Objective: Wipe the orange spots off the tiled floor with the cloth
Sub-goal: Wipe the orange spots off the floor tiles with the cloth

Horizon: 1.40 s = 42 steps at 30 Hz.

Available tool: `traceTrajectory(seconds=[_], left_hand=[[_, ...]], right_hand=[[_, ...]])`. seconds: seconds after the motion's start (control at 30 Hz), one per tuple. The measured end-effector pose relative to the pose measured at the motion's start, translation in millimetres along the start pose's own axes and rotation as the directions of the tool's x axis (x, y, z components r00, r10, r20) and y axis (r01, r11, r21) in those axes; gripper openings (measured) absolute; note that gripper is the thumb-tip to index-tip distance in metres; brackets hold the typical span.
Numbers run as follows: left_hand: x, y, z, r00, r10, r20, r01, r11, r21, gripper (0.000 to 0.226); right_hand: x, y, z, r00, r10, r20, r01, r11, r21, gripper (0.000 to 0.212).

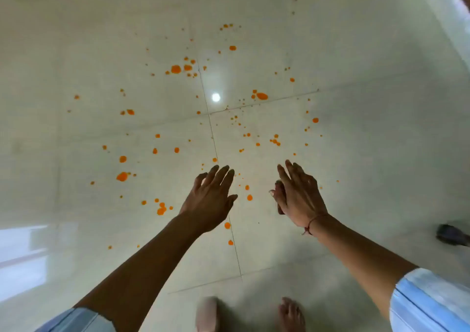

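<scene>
Over tiled floor (368, 158), left hand (211, 202), right hand (298, 199), many orange spots (176, 69)

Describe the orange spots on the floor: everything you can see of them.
The orange spots are bright, rounded blobs and fine specks, apparently a thick liquid. They are scattered over four tiles of the glossy, pale tiled floor, around the crossing of the grout lines. A few are larger blotches, and the tiniest trail off toward the top. None looks smeared, so they seem unwiped. The left hand and right hand are spread open above them, apparently touching none.
</scene>
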<state>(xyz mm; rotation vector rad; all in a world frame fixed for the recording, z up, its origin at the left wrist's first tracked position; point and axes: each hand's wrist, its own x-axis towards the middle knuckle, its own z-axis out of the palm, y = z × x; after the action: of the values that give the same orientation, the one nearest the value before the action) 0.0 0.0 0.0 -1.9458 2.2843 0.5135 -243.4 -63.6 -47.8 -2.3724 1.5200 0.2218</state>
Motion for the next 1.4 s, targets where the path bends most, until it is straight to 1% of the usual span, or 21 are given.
traceTrajectory(seconds=[0.07,0.17,0.2,0.27,0.33,0.43,0.53,0.6,0.67,0.73,0.8,0.83,0.9,0.97,1.0,1.07,1.1,1.17,1.23,1.3,1.4], left_hand=[[19.0,-10.6,50.5,0.996,0.014,0.085,-0.015,1.000,0.010,0.064],[50.0,-36.5,137.6,0.987,0.069,0.148,-0.081,0.993,0.082,0.068],[57.1,-45.2,161.6,0.977,0.074,0.200,-0.095,0.991,0.096,0.070],[70.2,-65.1,202.5,0.973,0.106,0.206,-0.137,0.981,0.140,0.068],[76.6,-78.1,219.2,0.966,0.153,0.208,-0.187,0.970,0.157,0.066],[82.4,-98.2,241.8,0.959,0.227,0.171,-0.256,0.950,0.180,0.063],[84.0,-116.0,249.0,0.963,0.211,0.169,-0.241,0.952,0.187,0.061],[82.2,-127.7,244.7,0.967,0.194,0.166,-0.225,0.955,0.195,0.060],[78.3,-137.0,239.6,0.964,0.195,0.179,-0.231,0.951,0.207,0.058],[75.2,-137.3,239.2,0.965,0.196,0.177,-0.233,0.947,0.221,0.057],[75.8,-130.5,239.1,0.966,0.176,0.188,-0.212,0.958,0.194,0.057],[76.0,-127.0,239.2,0.966,0.164,0.198,-0.202,0.961,0.187,0.056],[77.4,-125.3,239.5,0.972,0.165,0.167,-0.197,0.959,0.202,0.049],[80.8,-129.4,238.8,0.979,0.165,0.117,-0.187,0.961,0.205,0.044],[83.2,-130.6,239.1,0.981,0.160,0.106,-0.179,0.961,0.209,0.044],[88.0,-130.8,238.1,0.983,0.163,0.086,-0.178,0.960,0.216,0.044],[91.5,-127.2,237.1,0.981,0.181,0.077,-0.193,0.960,0.205,0.047],[105.8,-107.1,233.1,0.958,0.277,0.070,-0.285,0.943,0.172,0.051],[125.0,-82.1,233.3,0.914,0.400,0.062,-0.405,0.899,0.164,0.050],[146.7,-50.5,235.1,0.869,0.488,0.087,-0.495,0.856,0.146,0.058],[171.6,-5.4,241.4,0.849,0.513,0.129,-0.527,0.841,0.124,0.074]], right_hand=[[12.8,13.4,47.8,0.996,0.008,0.084,-0.007,1.000,-0.015,0.070],[34.6,40.7,142.3,0.996,-0.003,0.093,0.012,0.995,-0.102,0.066],[37.9,47.0,162.0,0.995,0.004,0.096,0.008,0.992,-0.124,0.066],[39.1,61.8,202.0,0.997,0.006,0.078,0.006,0.989,-0.151,0.068],[36.7,69.0,218.0,0.998,0.008,0.055,0.000,0.989,-0.145,0.069],[62.5,66.6,234.5,0.996,0.040,-0.074,-0.048,0.994,-0.101,0.068],[109.5,34.2,244.9,0.988,0.071,-0.137,-0.077,0.996,-0.038,0.070],[116.9,-3.4,254.6,0.990,0.000,-0.144,0.000,1.000,-0.004,0.073],[89.4,-32.4,268.1,0.988,-0.139,-0.074,0.139,0.990,-0.006,0.074],[39.7,-33.7,277.4,0.970,-0.244,-0.002,0.244,0.969,-0.024,0.074],[14.9,-11.6,278.2,0.963,-0.269,-0.025,0.268,0.963,-0.043,0.072],[18.5,-1.1,278.1,0.971,-0.232,-0.056,0.229,0.971,-0.067,0.070],[52.6,3.0,268.6,0.990,-0.075,-0.116,0.066,0.995,-0.079,0.070],[86.5,-23.1,264.9,0.989,0.066,-0.133,-0.069,0.997,-0.017,0.073],[87.6,-37.9,269.5,0.989,0.056,-0.134,-0.057,0.998,-0.001,0.074],[55.8,-54.3,281.5,0.990,-0.109,-0.089,0.108,0.994,-0.015,0.075],[30.5,-48.9,287.4,0.984,-0.169,-0.055,0.168,0.986,-0.019,0.075],[-4.5,-6.8,287.5,0.984,-0.166,-0.060,0.166,0.986,-0.014,0.073],[-0.6,50.3,275.5,0.992,-0.008,-0.126,0.008,1.000,0.005,0.069],[32.6,109.6,254.8,0.970,0.172,-0.172,-0.178,0.984,-0.020,0.065],[93.0,175.3,216.7,0.928,0.344,-0.141,-0.351,0.936,-0.024,0.072]])
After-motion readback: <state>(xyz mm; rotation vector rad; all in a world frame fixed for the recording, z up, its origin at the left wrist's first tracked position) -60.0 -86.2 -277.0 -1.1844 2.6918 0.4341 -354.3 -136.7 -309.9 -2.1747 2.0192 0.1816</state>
